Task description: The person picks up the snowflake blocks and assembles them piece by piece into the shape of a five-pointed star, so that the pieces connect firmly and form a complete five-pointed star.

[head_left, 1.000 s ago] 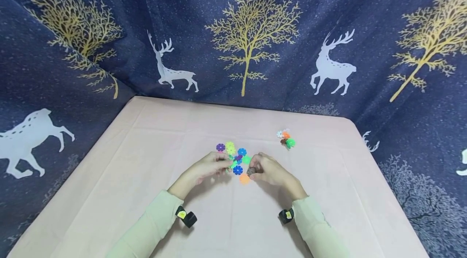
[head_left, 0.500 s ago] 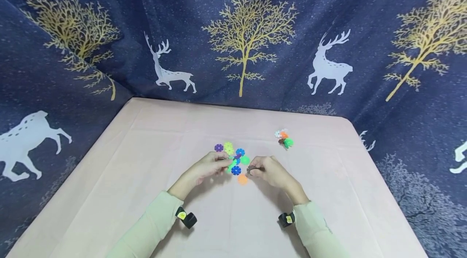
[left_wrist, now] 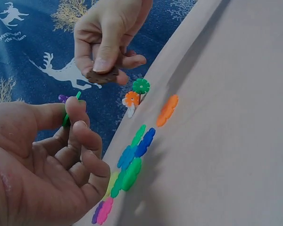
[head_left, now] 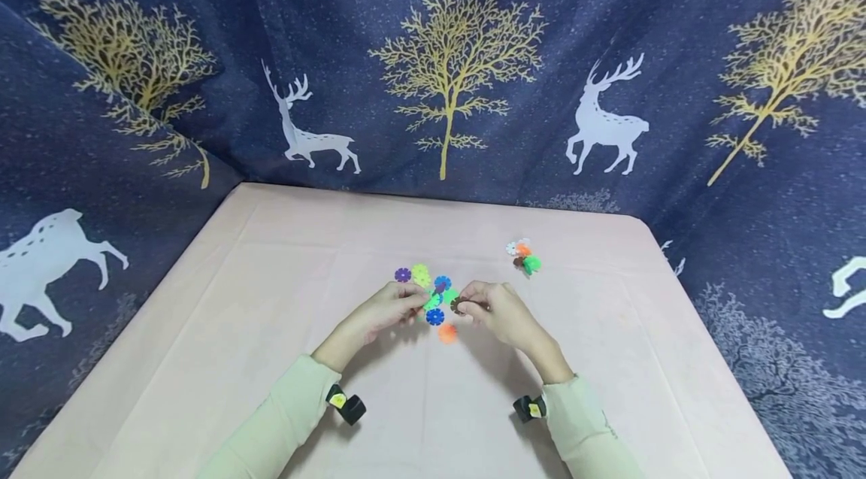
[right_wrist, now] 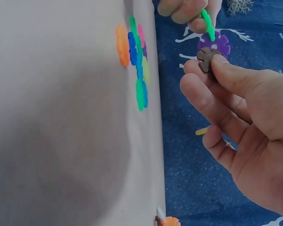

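My left hand pinches a green snowflake disc between thumb and fingertips. A purple snowflake disc stands slotted crosswise against the green one, seen best in the right wrist view. My right hand holds a brown snowflake disc between thumb and fingers. In the right wrist view the brown disc overlaps the purple one's edge. Both hands are raised over the loose discs. Below them lie a dark blue disc and an orange disc.
A yellow disc and a loose purple disc lie beyond my left hand. Farther back to the right is a joined cluster of white, orange, brown and green discs. A pink cloth covers the table, with a dark blue deer-print curtain behind.
My right hand has moved slightly away from my body and left, bringing the brown disc nearer the left hand's pieces. The brown disc has turned. The left hand has stayed nearly still.
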A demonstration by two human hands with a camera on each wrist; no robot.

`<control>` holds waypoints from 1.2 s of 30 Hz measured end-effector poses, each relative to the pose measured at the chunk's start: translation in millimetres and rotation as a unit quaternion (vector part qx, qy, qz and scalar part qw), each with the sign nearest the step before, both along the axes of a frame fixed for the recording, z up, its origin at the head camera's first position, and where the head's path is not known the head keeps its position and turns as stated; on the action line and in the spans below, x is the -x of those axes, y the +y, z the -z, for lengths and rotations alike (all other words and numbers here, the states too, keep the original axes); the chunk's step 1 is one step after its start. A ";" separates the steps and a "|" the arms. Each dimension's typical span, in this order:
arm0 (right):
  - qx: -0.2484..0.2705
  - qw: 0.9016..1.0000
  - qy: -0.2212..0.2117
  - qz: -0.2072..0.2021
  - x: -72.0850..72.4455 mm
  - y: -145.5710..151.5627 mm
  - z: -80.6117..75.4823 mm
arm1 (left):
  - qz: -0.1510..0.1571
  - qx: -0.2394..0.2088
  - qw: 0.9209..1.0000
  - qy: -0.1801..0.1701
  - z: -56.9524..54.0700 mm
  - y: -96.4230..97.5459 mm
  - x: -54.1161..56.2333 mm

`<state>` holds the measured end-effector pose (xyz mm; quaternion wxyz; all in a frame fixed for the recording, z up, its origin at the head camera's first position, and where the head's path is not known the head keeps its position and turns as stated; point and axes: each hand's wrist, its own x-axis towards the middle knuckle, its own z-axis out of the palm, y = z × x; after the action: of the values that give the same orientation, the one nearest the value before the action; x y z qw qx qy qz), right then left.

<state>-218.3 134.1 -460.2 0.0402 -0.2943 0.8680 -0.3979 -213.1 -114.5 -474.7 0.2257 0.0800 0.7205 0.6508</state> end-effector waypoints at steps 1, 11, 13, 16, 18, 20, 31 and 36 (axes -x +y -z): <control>0.003 1.000 0.005 0.000 -0.5 -0.7 -1.0 | 0.001 0.002 1.000 0.003 0.2 0.2 0.0; 0.022 0.998 0.056 0.018 -4.5 -7.4 -6.8 | 0.009 0.005 1.000 0.009 -1.4 4.7 -0.9; 0.020 0.998 0.061 0.017 -4.6 -7.8 -6.8 | 0.012 0.005 1.000 0.011 -2.2 5.6 -1.4; 0.020 0.997 0.069 0.013 -4.6 -8.2 -6.9 | 0.012 0.002 1.000 0.011 -3.6 6.8 -2.0; 0.021 0.997 0.074 0.011 -4.6 -8.3 -6.9 | 0.013 0.000 1.000 0.011 -4.9 7.5 -2.5; 0.021 0.996 0.080 0.009 -4.4 -8.4 -6.9 | 0.013 -0.003 1.000 0.008 -5.5 8.0 -2.6; 0.027 0.993 0.113 -0.001 -5.6 -8.1 -9.1 | 0.025 -0.007 1.000 0.007 -8.4 9.9 -2.0; 0.025 0.990 0.136 0.001 -5.7 -8.4 -7.8 | 0.029 -0.015 0.999 0.012 -11.9 11.6 -2.7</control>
<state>-212.6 125.7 -452.4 -0.0860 -0.3456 0.8554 -0.3761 -210.3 -102.9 -462.8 0.2348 0.1124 0.7110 0.6533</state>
